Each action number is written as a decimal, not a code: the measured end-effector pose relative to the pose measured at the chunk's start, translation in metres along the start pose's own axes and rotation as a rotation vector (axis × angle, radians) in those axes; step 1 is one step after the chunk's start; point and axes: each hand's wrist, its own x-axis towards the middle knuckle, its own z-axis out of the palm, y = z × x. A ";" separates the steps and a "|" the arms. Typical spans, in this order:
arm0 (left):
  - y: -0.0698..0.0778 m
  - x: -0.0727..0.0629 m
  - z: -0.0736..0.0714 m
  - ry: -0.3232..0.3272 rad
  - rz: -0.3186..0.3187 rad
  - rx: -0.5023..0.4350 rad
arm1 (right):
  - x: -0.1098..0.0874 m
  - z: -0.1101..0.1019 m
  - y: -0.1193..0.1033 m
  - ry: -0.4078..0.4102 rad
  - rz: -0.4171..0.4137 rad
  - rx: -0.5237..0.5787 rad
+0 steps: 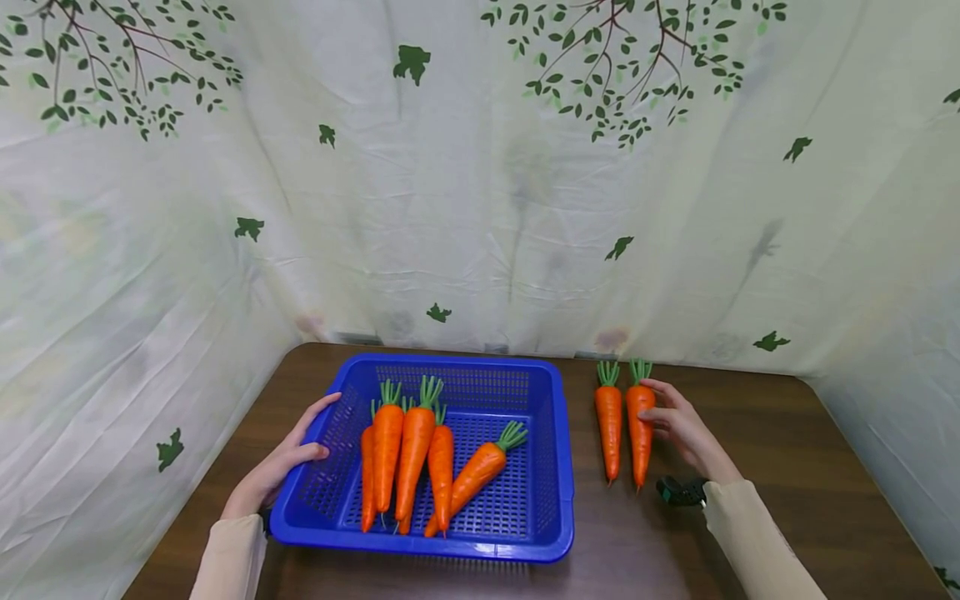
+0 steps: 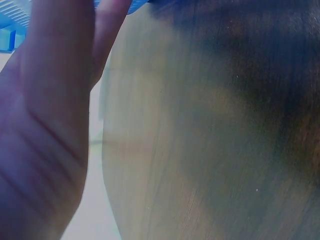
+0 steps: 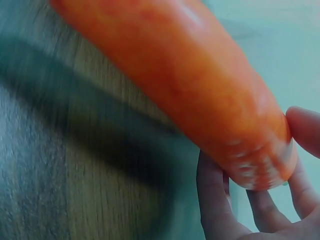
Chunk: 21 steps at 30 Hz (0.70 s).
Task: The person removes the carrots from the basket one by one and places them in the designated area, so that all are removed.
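Observation:
A blue plastic basket (image 1: 495,550) stands on the table with several orange carrots in it. Four-sided and perforated, it has a group of carrots (image 1: 415,446) at its left and one slanting carrot (image 1: 480,477) nearer the middle. My left hand (image 1: 281,467) grips the basket's left rim, thumb over the edge. To the right of the basket, my right hand (image 1: 678,427) holds a carrot (image 1: 641,433) near its green top. The right wrist view shows fingers and thumb around the thick end of this carrot (image 3: 190,85). Another carrot (image 1: 608,425) lies just left of it.
The dark brown wooden table (image 1: 780,467) extends to the right of my right hand. A pale cloth (image 1: 525,225) with leaf prints hangs behind the table and along both sides. A dark band (image 1: 680,492) sits at my right wrist.

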 end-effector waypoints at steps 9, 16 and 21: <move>0.001 0.000 0.000 0.006 -0.008 0.005 | 0.005 -0.002 0.006 -0.014 -0.042 -0.009; 0.001 -0.001 0.001 0.008 -0.005 -0.004 | 0.011 0.002 0.004 0.021 0.010 -0.069; 0.001 0.000 0.001 0.012 -0.023 -0.003 | 0.012 0.001 0.005 0.029 0.000 -0.097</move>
